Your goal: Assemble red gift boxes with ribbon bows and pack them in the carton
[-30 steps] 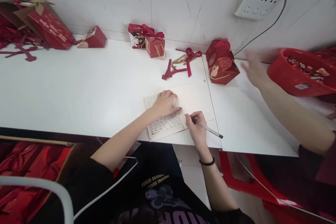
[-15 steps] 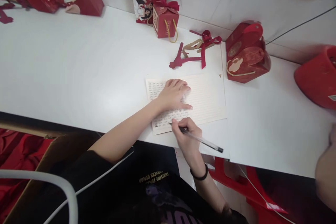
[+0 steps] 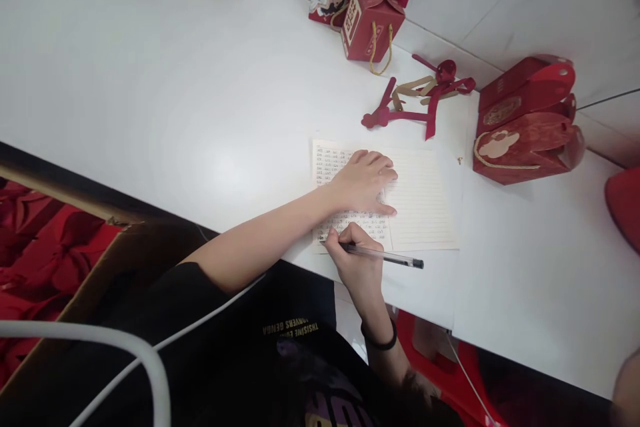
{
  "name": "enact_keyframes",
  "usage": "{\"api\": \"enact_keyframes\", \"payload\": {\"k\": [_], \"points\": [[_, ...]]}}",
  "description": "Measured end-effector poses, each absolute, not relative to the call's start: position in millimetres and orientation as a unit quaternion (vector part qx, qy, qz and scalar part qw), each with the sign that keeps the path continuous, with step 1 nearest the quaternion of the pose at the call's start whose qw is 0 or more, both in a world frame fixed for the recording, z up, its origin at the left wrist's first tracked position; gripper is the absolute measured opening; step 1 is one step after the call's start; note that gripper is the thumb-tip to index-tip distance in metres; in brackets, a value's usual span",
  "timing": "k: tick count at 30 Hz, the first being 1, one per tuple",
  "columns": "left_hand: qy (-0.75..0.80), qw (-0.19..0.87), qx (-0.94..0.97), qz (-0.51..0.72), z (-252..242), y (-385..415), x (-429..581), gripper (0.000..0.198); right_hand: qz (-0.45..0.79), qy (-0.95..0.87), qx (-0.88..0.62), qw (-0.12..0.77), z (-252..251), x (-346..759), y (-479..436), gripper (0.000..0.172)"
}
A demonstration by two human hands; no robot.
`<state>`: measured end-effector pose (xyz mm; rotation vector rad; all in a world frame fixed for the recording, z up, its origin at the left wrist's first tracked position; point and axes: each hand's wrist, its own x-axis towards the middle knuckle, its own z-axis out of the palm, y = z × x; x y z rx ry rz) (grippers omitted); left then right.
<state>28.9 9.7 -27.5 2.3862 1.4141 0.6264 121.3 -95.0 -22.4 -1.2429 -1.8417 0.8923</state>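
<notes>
An open notebook (image 3: 425, 207) lies on the white table, its left page filled with rows of handwriting and its right page ruled and blank. Across the middle of it my left hand (image 3: 365, 183) rests flat, fingers spread, covering part of the written page. Below, my right hand (image 3: 357, 257) grips a black pen (image 3: 400, 259) with a clear barrel. The pen's tip is at the lower left of the written page, and its capped-looking black end points right.
Red gift boxes (image 3: 373, 27) with a bow stand against the wall, and more red boxes (image 3: 525, 127) are at the right. Ribbons (image 3: 405, 113) lie behind the notebook. A carton of red items (image 3: 55, 247) sits below at left. Part of another person's arm (image 3: 627, 387) shows at right.
The view has shifted, so the table and boxes appear further right. The pen tip has moved left along the bottom of the written page; my left hand stays flat on the notebook.
</notes>
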Motion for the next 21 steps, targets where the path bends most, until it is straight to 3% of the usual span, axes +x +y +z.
{"api": "enact_keyframes", "payload": {"k": [21], "points": [[0.49, 0.148, 0.83, 0.22, -26.8, 9.5, 29.2, 0.057, 0.342, -0.711, -0.506, 0.348, -22.1, 122.7, -95.1, 0.034]]}}
